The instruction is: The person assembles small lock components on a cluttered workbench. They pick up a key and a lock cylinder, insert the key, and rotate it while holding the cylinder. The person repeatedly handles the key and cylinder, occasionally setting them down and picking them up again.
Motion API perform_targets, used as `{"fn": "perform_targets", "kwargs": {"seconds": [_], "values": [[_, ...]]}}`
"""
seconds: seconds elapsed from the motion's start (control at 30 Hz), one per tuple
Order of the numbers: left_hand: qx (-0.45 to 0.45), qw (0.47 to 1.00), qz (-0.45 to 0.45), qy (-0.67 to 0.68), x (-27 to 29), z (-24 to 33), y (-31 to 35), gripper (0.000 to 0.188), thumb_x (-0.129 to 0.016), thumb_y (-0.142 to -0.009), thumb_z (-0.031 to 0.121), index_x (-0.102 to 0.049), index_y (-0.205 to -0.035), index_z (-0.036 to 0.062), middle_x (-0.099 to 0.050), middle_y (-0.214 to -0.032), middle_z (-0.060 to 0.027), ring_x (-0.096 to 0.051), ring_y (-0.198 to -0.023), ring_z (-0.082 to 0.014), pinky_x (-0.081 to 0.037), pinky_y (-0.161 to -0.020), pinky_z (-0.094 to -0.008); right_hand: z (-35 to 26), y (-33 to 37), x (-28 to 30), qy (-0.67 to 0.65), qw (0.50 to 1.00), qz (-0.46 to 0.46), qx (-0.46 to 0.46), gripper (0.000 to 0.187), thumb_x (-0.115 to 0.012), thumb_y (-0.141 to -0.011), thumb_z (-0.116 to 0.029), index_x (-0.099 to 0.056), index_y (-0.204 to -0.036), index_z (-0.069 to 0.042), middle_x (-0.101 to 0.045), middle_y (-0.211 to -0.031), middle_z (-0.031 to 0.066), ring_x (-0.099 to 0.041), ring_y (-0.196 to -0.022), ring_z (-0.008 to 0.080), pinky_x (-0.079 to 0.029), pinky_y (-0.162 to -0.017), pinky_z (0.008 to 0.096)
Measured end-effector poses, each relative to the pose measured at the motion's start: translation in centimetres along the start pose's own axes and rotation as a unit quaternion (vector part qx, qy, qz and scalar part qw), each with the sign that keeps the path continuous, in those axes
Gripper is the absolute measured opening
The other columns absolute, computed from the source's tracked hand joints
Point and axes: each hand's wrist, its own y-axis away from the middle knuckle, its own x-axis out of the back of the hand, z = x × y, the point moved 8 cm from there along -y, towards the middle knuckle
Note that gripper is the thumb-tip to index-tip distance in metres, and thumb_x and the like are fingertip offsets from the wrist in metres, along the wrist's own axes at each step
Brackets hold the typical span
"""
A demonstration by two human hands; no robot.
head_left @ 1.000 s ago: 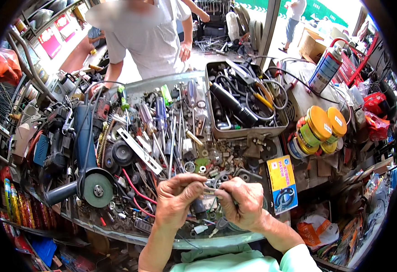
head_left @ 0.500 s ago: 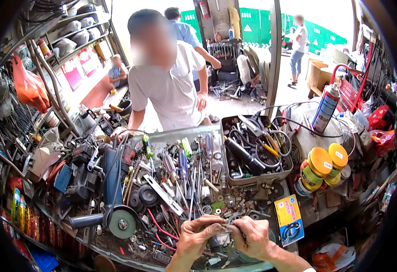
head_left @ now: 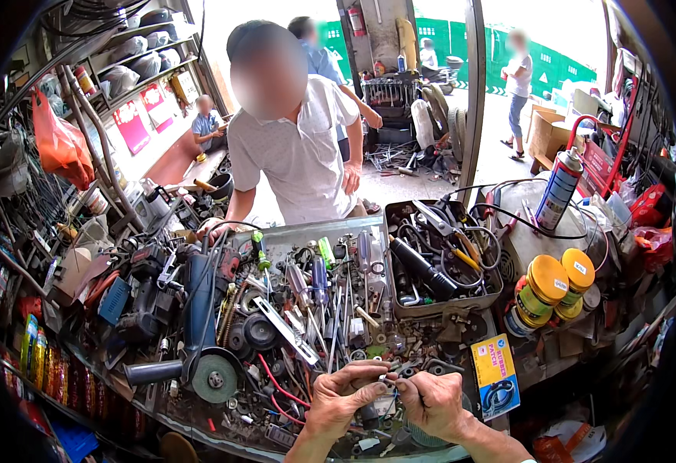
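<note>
Above the cluttered workbench, at the near edge, my left hand pinches a small greyish metal piece between thumb and fingers. Its exact kind is too small to tell. Close beside it, my right hand is closed, thumb and curled fingertips at the piece's right end; what lies inside those fingers is hidden. Beneath both hands are loose nuts, washers and small hardware. A yellow and blue cardboard box lies just right of my right hand. Left of my left hand runs a red cable.
An angle grinder lies at left with its disc toward me. Several screwdrivers cover the middle. A metal tool tray stands behind, with yellow-lidded jars and a spray can at right. Across the bench a person rests a hand near the grinder.
My fingertips have parted slightly, showing more of the small piece between them. The whole view has shifted a little, moving the bench and people slightly rightward.
</note>
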Motion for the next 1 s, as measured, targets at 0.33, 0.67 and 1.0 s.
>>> {"fn": "perform_targets", "kwargs": {"seconds": [0.33, 0.67, 1.0], "values": [[0.048, 0.996, -0.015, 0.077, 0.4, -1.1, 0.4, 0.024, -0.066, -0.082, -0.006, -0.064, -0.105, -0.0053, -0.067, -0.100, -0.0160, -0.066, -0.089, -0.0232, -0.057, -0.080, -0.0340, 0.6, 0.2, -0.4, -0.056, 0.997, -0.014, -0.053, 0.028, -0.055, -0.093, -0.014, -0.053, -0.067, -0.004, -0.047, -0.052, 0.0077, -0.050, -0.039, 0.0230, -0.036, -0.037, 0.0320], [0.051, 0.998, -0.008, 0.034, 0.4, -1.2, 0.3, 0.023, -0.068, -0.084, 0.002, -0.062, -0.105, -0.0063, -0.068, -0.094, -0.0154, -0.068, -0.080, -0.0216, -0.057, -0.072, -0.0307, 0.5, 0.3, -0.3, -0.016, 1.000, -0.002, -0.012, 0.015, -0.060, -0.087, -0.012, -0.059, -0.074, -0.004, -0.053, -0.058, 0.0077, -0.053, -0.044, 0.0245, -0.039, -0.040, 0.0327], [0.043, 0.998, 0.022, 0.049, 0.3, -0.9, 0.3, 0.018, -0.067, -0.083, 0.000, -0.063, -0.099, -0.0053, -0.068, -0.089, -0.0137, -0.067, -0.072, -0.0168, -0.056, -0.068, -0.0277, 0.8, 0.6, -0.6, -0.056, 0.998, -0.020, -0.018, 0.014, -0.066, -0.085, -0.017, -0.061, -0.081, -0.005, -0.058, -0.063, 0.0073, -0.059, -0.050, 0.0234, -0.044, -0.042, 0.0318]]}}
